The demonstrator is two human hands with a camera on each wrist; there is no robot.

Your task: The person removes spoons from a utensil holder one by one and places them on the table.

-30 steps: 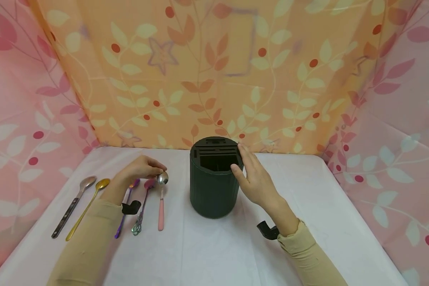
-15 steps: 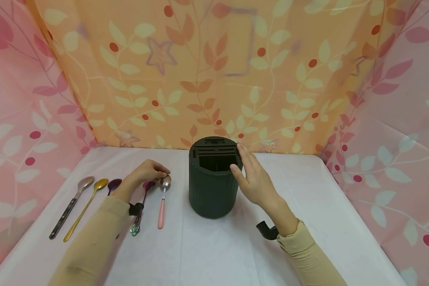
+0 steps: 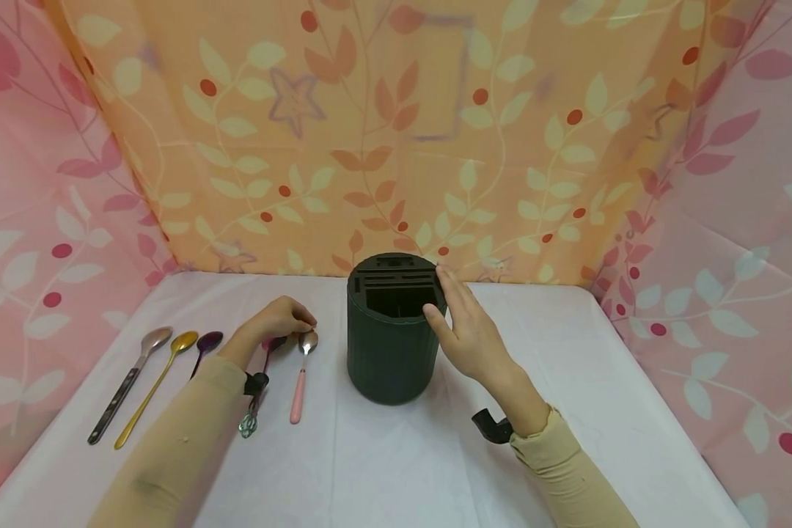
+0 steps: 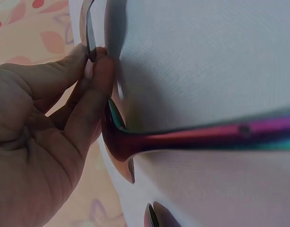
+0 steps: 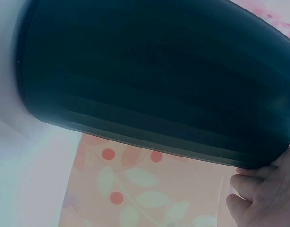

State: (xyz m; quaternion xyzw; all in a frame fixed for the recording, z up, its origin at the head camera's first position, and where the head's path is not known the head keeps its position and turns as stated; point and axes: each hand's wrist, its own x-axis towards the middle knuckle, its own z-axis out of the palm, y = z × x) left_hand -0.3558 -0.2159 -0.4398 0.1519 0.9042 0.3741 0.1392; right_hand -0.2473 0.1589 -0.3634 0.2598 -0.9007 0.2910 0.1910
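Note:
My left hand (image 3: 273, 323) pinches the bowl tip of a pink-handled spoon (image 3: 298, 400) between thumb and fingers. In the left wrist view that spoon's metal edge (image 4: 90, 35) shows at the thumb tip. Beside it, under the hand, lies a spoon with an ornate green handle end (image 3: 248, 424); its purple-red stem (image 4: 192, 139) crosses the left wrist view. My right hand (image 3: 471, 334) rests with straight fingers against the upper right side of a dark green utensil holder (image 3: 392, 363). The holder stands upright, with slots and a larger opening in its top.
Left of my left arm lie a spoon with a black handle (image 3: 122, 396), a gold spoon (image 3: 152, 392) and a dark purple spoon (image 3: 208, 342), partly hidden by the sleeve. All are on a white-covered table (image 3: 396, 469). Patterned cloth (image 3: 369, 132) hangs behind and at both sides.
My left hand has shifted slightly right along with the pink-handled spoon's bowl, which has turned a little. The purple spoon's bowl has come into sight. My right hand has stayed on the holder.

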